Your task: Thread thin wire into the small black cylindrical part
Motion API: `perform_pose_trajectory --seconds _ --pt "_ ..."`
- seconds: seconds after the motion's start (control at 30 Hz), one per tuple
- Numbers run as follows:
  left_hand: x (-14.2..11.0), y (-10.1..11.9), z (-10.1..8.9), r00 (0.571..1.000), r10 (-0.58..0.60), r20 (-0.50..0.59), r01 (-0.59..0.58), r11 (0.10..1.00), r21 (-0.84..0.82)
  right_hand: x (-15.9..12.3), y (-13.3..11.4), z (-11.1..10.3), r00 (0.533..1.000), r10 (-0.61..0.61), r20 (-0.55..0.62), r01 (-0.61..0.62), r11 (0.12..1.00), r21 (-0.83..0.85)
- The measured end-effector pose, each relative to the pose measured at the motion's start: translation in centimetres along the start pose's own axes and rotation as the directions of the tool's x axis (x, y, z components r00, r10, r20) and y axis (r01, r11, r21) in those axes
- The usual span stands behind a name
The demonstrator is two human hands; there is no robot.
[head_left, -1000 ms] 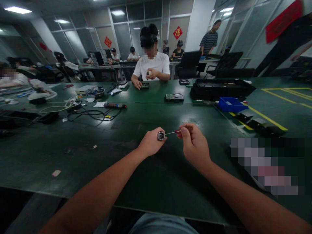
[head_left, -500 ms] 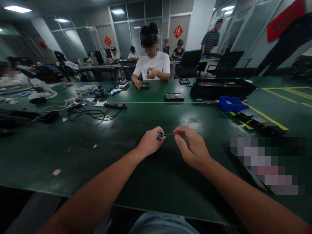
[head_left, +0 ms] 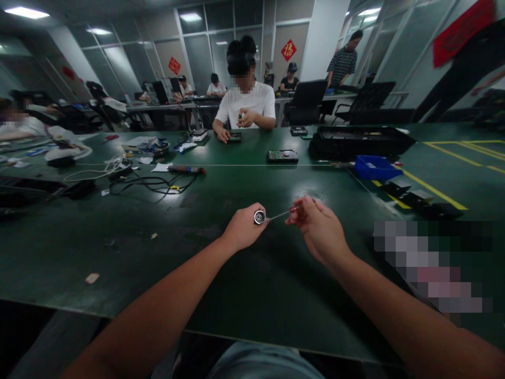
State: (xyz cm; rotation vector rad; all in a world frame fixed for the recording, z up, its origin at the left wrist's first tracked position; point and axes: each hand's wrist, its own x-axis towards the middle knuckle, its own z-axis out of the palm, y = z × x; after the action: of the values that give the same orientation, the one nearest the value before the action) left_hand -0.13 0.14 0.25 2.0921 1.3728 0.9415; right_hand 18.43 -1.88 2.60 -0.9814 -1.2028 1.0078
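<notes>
My left hand (head_left: 243, 229) is closed around a small round connector (head_left: 259, 217), whose dark open face with a silvery rim points toward me. In my right hand (head_left: 321, 226) is a screwdriver (head_left: 292, 210) with a reddish handle, mostly covered by the fingers. Its thin metal shaft slants down to the left and meets the connector's right side beside my left fingers. Whether the tip sits in a screw is hidden. Both hands are held above the green table (head_left: 221, 279).
A power screwdriver (head_left: 185, 169) with black cable lies left of centre. A circuit-board-bearing hard drive (head_left: 282, 156), a blue bin (head_left: 376, 167) and a long black tray (head_left: 359, 141) stand farther back. Opposite sits a person in a white shirt (head_left: 260, 100). Black brackets (head_left: 420, 201) lie right.
My right hand has turned and shifted slightly right, its fingers rolled around the handle. The screwdriver's shaft now slopes up to the right instead of lying nearly level. My left hand stays put.
</notes>
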Motion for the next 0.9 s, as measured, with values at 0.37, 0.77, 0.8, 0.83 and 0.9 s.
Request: perform_pose_trajectory --seconds 0.37,0.77,0.8,0.83,0.9 --pt "-0.1 0.4 -0.1 0.999 -0.024 0.021 0.024 1.0 0.006 -1.1 -0.8 0.0 0.974 -0.221 0.058 0.225 0.89 -0.396" --pt "-0.1 -0.1 0.1 1.0 -0.027 0.008 0.027 1.0 0.013 -1.3 -1.3 -0.2 0.916 -0.369 0.156 0.37 0.633 -0.68" --pt "0.0 -0.1 0.1 1.0 -0.028 0.01 0.028 1.0 0.013 -1.3 -1.3 -0.3 0.908 -0.383 0.167 0.381 0.595 -0.708" --pt "0.0 -0.2 0.1 0.999 -0.031 0.011 0.03 0.999 0.015 -1.4 -1.3 -0.4 0.9 -0.398 0.178 0.393 0.564 -0.726" --pt "0.1 -0.4 0.2 0.999 -0.036 0.014 0.036 0.999 0.021 -1.5 -1.2 -0.4 0.881 -0.427 0.204 0.424 0.523 -0.739"
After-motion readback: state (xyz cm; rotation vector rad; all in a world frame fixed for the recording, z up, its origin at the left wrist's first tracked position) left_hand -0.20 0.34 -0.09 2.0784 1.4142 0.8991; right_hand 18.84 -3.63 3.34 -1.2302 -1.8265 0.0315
